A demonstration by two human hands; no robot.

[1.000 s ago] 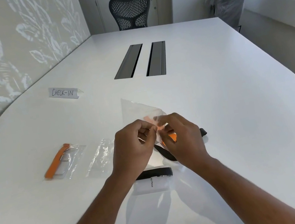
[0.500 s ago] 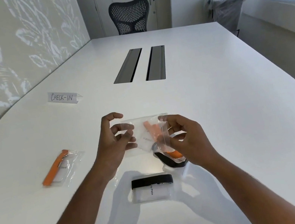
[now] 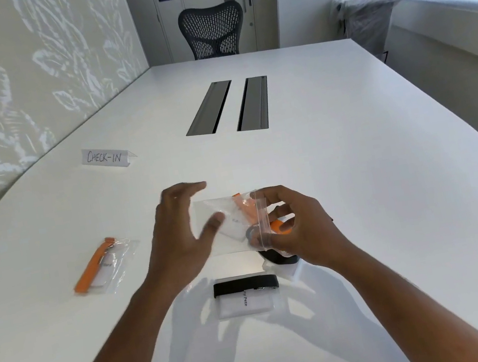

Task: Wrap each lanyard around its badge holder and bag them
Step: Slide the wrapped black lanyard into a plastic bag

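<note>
Nearest, just below both hands, a badge holder wrapped in a black lanyard (image 3: 245,285) lies unbagged on the table (image 3: 355,160). Above it the right hand (image 3: 295,228) pinches the zip end of a clear bag (image 3: 226,224) holding an orange lanyard (image 3: 244,208) and its badge. The left hand (image 3: 176,233) is spread, fingers loose, thumb touching the bag. With one pinch at the mouth, the bag may sag or spill if unsealed. Left of the left hand lies a finished bag (image 3: 102,265).
</note>
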